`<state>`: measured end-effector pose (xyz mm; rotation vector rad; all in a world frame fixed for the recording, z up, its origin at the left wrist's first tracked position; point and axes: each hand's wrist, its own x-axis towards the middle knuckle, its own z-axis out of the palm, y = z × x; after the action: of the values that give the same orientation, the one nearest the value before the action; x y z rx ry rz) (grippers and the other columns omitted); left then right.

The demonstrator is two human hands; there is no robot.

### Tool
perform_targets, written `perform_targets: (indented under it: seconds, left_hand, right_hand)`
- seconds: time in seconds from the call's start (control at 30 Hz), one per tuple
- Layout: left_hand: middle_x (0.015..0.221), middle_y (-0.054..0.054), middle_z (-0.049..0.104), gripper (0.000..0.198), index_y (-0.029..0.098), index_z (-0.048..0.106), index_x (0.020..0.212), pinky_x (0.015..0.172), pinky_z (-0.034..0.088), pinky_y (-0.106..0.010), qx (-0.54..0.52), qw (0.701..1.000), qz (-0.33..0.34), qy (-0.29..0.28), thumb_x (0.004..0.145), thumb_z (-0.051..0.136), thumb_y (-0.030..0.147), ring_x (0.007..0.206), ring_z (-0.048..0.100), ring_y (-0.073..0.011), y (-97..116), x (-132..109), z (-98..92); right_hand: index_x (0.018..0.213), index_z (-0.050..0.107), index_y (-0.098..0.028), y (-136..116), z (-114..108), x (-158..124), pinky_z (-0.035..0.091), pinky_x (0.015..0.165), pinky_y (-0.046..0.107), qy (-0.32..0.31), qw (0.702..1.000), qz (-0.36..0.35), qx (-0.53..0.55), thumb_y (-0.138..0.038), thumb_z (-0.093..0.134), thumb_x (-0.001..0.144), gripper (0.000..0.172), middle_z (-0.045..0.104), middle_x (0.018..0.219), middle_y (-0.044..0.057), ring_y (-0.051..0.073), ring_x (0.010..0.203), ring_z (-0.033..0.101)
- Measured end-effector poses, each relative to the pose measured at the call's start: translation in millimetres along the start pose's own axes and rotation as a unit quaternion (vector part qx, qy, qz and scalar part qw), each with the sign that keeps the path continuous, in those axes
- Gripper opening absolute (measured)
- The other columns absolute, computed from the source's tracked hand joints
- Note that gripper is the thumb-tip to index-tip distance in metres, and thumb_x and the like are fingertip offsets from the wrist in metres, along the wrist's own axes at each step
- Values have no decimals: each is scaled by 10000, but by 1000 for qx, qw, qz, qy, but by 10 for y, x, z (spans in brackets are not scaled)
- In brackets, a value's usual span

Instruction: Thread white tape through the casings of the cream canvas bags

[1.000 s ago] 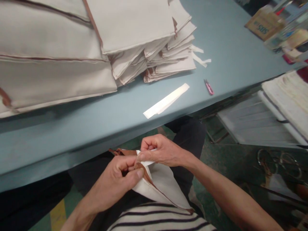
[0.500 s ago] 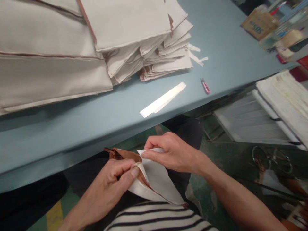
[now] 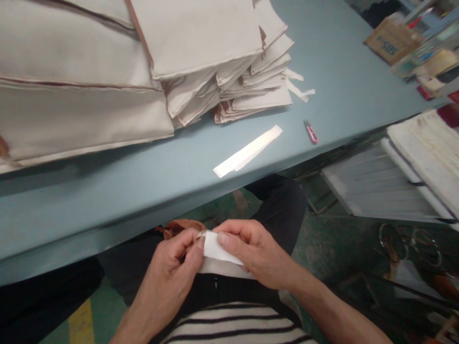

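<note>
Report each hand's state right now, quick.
Left hand: closed, pinching an edge of the cream fabric.
Right hand: closed, holding the white strip under its thumb.

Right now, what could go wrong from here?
The white strip under the right hand's thumb might skew against the cloth, as only fingers seem to steady it.
The snips lie near the table's edge and could get knocked off.
The pile's uneven layers might slide.
</note>
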<state>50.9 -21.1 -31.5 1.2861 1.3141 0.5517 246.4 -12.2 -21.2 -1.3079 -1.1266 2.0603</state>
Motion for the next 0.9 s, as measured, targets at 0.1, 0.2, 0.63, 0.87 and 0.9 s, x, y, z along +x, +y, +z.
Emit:
perform_targets:
  seconds: [0.1, 0.2, 0.63, 0.87, 0.9]
  left_hand:
    - [651, 26, 522, 383, 203, 598, 724, 533, 363, -233, 8, 1000, -15, 7, 973, 557, 491, 597, 452, -145, -31, -17, -25]
    - [669, 34, 553, 341, 201, 660, 829, 537, 364, -226, 2, 1000, -28, 0, 988, 573, 490, 597, 461, -143, -12, -17, -43]
    - [685, 11, 552, 533, 177, 673, 742, 551, 350, -236, -64, 995, -60, -52, 990, 575, 638, 612, 430, -140, 3, 19, -47]
    - [657, 56, 379, 610, 207, 510, 705, 538, 261, -250, -148, 981, -75, -100, 1021, 566, 726, 599, 298, -124, -165, -17, -101]
    - [662, 55, 388, 603, 207, 517, 716, 541, 261, -251, -160, 978, -81, -105, 1018, 577, 726, 603, 307, -125, -181, -15, -102]
  right_hand:
    - [1050, 745, -153, 31, -39, 33, 339, 528, 220, 11, 1000, -18, -15, -604, 664, 984, 464, 584, 774, -12, 104, 611, 444]
    - [1071, 747, -158, 37, -54, 59, 342, 548, 223, 30, 998, -46, -41, -503, 642, 1003, 367, 602, 791, -15, 103, 623, 445]
    - [819, 626, -204, -36, -155, 14, 409, 732, 280, 90, 951, -122, -271, -317, 639, 999, 213, 652, 799, -16, 140, 752, 568]
    - [824, 616, -212, -228, -144, -212, 351, 555, 253, 131, 982, -62, -124, -436, 659, 981, 277, 562, 699, -46, 117, 604, 446]
    - [821, 625, -211, -256, -108, -264, 324, 524, 250, 125, 985, -43, -112, -451, 675, 974, 289, 545, 679, -52, 111, 582, 422]
